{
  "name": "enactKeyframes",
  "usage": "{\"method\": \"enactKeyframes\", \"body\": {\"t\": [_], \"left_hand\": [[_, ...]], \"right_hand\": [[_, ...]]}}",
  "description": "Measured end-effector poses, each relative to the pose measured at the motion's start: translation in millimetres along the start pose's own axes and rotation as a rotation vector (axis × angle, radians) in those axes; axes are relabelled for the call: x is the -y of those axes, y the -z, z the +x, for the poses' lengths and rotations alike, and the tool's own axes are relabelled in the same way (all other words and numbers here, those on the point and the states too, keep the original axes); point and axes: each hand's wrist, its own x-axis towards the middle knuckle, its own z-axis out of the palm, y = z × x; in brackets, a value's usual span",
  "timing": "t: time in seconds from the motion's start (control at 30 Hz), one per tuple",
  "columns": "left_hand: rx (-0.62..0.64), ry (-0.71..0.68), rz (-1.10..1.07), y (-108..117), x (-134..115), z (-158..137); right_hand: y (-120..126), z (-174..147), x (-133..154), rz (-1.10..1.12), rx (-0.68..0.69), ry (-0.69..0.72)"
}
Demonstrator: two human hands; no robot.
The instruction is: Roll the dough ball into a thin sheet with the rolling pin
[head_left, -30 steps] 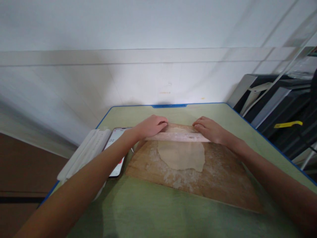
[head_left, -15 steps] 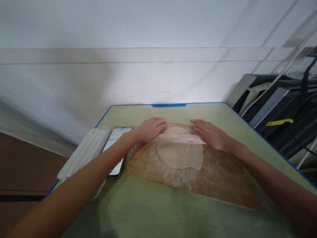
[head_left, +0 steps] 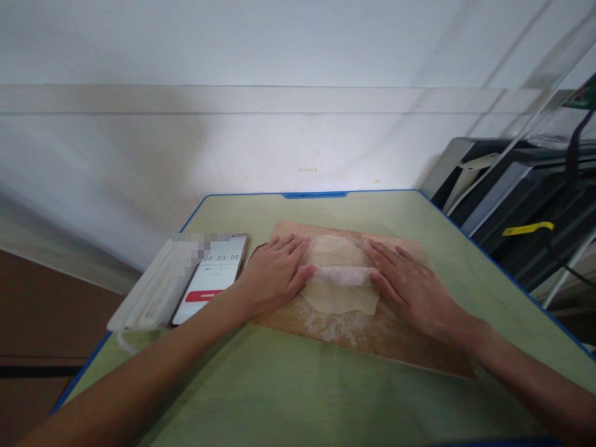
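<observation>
A pale rolling pin [head_left: 344, 276] lies across a thin, flattened sheet of dough [head_left: 342, 301] with ragged edges. The dough rests on a floured wooden board [head_left: 433, 354], set at a slant on the table. My left hand [head_left: 277, 270] lies flat over the pin's left end, fingers stretched forward. Over the right end rests my right hand [head_left: 407, 282], also flat, its fingers extended and pointing inward. Both palms cover the ends of the pin, so only its middle shows.
Left of my hand lies a phone [head_left: 200, 295] showing a running timer, beside a white power-strip-like object [head_left: 144, 301]. The green table [head_left: 288, 397] has a blue rim and meets a white wall [head_left: 261, 149]. Dark flat panels and a cable stand at the right.
Both hands and the rolling pin have come back toward me over the dough. More of the dough's far part now shows beyond the pin, and the phone screen is less covered.
</observation>
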Motion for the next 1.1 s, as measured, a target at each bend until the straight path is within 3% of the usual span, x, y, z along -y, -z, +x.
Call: {"method": "enactKeyframes", "body": {"t": [0.63,0.8,0.93,1.1], "left_hand": [[-0.153,-0.055,0.122,-14,-40,-72],[-0.129,-0.085,0.171,-16,-45,-84],[-0.134,-0.116,0.175,-15,-41,-80],[-0.118,-0.041,0.159,-8,-28,-48]], "right_hand": [[8,-70,42,-0.161,-0.128,0.1],[12,-81,47,-0.159,-0.12,0.118],[14,-80,40,-0.134,-0.114,0.151],[13,-50,10,0.024,-0.049,0.183]]}}
